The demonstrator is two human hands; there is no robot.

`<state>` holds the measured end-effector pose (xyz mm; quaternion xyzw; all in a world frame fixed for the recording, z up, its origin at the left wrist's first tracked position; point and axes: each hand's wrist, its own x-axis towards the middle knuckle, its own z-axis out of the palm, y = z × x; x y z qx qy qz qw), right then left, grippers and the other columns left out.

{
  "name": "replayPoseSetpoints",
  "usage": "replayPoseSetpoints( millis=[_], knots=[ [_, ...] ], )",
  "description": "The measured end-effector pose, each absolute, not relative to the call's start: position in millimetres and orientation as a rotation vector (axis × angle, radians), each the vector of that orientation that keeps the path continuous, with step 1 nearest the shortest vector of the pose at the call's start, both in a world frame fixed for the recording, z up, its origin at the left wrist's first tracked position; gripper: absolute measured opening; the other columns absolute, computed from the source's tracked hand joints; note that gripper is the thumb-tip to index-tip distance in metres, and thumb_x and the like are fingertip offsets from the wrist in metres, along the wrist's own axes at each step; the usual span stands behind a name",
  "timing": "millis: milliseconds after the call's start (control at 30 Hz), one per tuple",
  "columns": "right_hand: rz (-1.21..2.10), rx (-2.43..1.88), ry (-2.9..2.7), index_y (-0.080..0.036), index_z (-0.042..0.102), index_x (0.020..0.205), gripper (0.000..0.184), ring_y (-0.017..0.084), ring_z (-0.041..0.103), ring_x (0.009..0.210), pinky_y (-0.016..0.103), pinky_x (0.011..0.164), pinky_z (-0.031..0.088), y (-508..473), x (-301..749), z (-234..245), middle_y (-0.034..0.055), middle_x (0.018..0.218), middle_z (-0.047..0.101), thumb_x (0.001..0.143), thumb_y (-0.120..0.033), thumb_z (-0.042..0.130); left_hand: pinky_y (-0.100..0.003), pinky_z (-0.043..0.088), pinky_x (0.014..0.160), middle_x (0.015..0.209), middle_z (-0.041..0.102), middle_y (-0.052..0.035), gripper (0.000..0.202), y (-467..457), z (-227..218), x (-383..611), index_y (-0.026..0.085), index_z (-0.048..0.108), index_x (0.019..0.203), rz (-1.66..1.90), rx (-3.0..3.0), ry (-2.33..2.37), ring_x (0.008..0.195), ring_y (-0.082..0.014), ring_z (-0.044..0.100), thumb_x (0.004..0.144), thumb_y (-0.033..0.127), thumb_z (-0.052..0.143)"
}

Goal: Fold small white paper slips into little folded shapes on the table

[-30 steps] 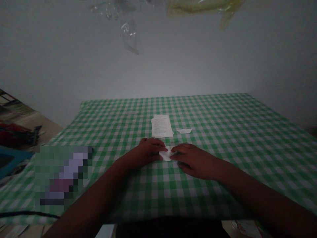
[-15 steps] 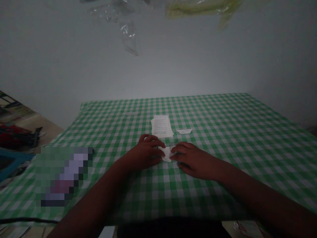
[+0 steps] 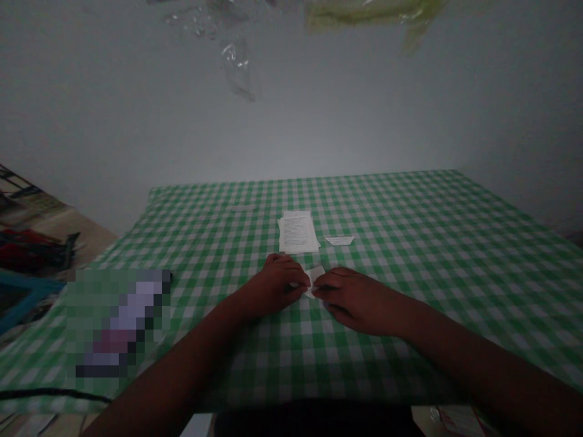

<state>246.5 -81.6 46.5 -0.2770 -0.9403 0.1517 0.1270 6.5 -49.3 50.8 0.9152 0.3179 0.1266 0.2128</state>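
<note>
Fingers (image 3: 298,282) of the left hand (image 3: 273,286) and right hand (image 3: 357,301) close narrowly from both sides on a small white paper piece (image 3: 315,278), holding it on the green-and-white gingham surface (image 3: 423,243), just in front of a stack of printed white sheets (image 3: 297,232). Low, even pressure from both sides suits such a small piece.
</note>
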Motion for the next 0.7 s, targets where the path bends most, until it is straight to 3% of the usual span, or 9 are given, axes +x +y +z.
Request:
replayPoseSetpoints(
  millis=[233, 467, 700],
  knots=[
    [0.435, -0.806, -2.750, -0.017, 0.062, 0.124, 0.034, 0.023, 0.055, 0.113, 0.043, 0.101, 0.042, -82, 247, 48, 0.0117, 0.119, 0.063, 0.092, -0.017, 0.051, -0.038, 0.027, 0.100, 0.095, 0.066, 0.0012, 0.014, -45, 46, -1, 0.022, 0.061, 0.093, 0.292, 2.551, 0.856, 0.098, -0.0172, 0.054, 0.098, 0.024, 0.048],
    [0.498, -0.791, -2.754, -0.015, 0.065, 0.119, 0.031, 0.021, 0.056, 0.105, 0.037, 0.096, 0.045, -85, 244, 50, 0.0113, 0.109, 0.064, 0.091, -0.016, 0.051, -0.039, 0.031, 0.092, 0.093, 0.064, -0.0019, 0.013, -47, 44, 8, 0.019, 0.059, 0.092, 0.304, 2.642, 1.052, 0.096, -0.0203, 0.052, 0.096, 0.019, 0.047],
    [0.510, -0.800, -2.689, -0.015, 0.065, 0.115, 0.027, 0.020, 0.057, 0.106, 0.037, 0.097, 0.045, -81, 243, 44, 0.0102, 0.112, 0.065, 0.093, -0.014, 0.048, -0.037, 0.031, 0.087, 0.098, 0.064, -0.0017, 0.013, -45, 36, 13, 0.021, 0.062, 0.097, 0.266, 2.686, 1.048, 0.097, -0.0205, 0.052, 0.096, 0.021, 0.049]
  ],
)
